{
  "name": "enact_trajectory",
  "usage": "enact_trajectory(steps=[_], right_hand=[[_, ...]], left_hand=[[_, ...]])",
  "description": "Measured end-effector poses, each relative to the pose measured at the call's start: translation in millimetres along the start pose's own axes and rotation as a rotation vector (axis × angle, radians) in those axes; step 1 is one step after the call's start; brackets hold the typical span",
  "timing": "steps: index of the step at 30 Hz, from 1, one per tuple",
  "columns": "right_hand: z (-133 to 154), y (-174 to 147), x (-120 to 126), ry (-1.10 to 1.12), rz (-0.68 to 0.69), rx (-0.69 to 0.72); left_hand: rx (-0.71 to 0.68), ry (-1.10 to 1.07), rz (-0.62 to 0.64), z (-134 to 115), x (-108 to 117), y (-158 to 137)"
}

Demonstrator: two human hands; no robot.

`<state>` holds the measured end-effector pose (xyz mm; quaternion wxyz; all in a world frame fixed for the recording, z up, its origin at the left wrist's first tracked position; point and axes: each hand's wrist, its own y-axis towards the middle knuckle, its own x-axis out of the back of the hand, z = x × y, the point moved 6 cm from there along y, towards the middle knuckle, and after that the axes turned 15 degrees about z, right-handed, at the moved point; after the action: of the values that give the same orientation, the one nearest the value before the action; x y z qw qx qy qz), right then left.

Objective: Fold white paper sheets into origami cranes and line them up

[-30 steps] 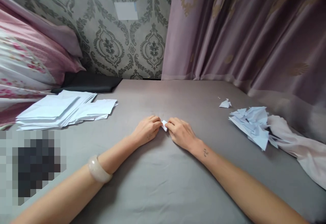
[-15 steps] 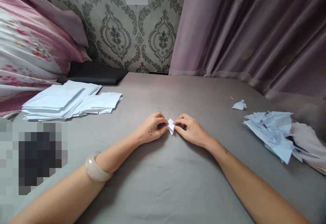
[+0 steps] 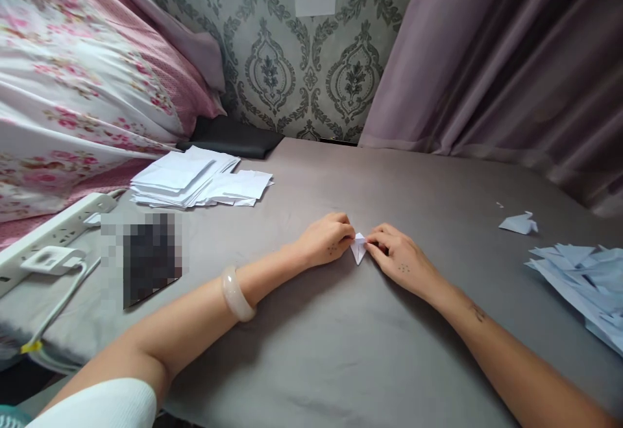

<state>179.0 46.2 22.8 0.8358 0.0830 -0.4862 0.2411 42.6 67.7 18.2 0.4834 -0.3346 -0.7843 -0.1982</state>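
Note:
Between my two hands, low over the grey cloth surface (image 3: pixel 311 344), is a small piece of folded white paper (image 3: pixel 359 250) with its point toward me. My left hand (image 3: pixel 329 240) pinches its left edge with thumb and fingers closed. On the opposite edge, my right hand (image 3: pixel 400 253) grips the paper between thumb and fingertips. The fingers cover both side corners, so the folds there are hidden. Off to the right sits a small folded paper bird (image 3: pixel 520 222), apart from my hands.
A stack of white paper squares (image 3: pixel 178 175) lies at the back left, by a black folded item (image 3: pixel 233 136). Several folded papers (image 3: pixel 588 279) are heaped at the right edge. A power strip (image 3: pixel 56 233) with a plugged-in charger and a blurred-out dark object (image 3: pixel 152 256) are at left.
The view has swung left, so everything appears further right and the power strip has come into sight. Both hands keep hold of the folded paper.

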Motion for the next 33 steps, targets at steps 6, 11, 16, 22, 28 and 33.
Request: enact_trajectory(steps=[6,11,16,22,28,33], right_hand=[[-7,0,-4,0.072,-0.073,-0.055],[-14,2,-4,0.127,-0.092,-0.084],[-16,3,-4,0.145,-0.109,-0.089],[-16,5,-6,0.144,-0.118,-0.087],[-18,7,-6,0.171,-0.118,-0.121],[-20,9,-5,0.213,-0.104,-0.124]], left_hand=[[0.107,-0.062,-0.074,1,-7,0],[0.147,-0.195,-0.144,6,-10,-3],[0.199,-0.236,-0.148,9,-8,-2],[0.24,-0.297,-0.15,9,-7,-2],[0.283,-0.353,-0.143,10,-5,-1],[0.295,-0.393,-0.14,15,-7,0]])
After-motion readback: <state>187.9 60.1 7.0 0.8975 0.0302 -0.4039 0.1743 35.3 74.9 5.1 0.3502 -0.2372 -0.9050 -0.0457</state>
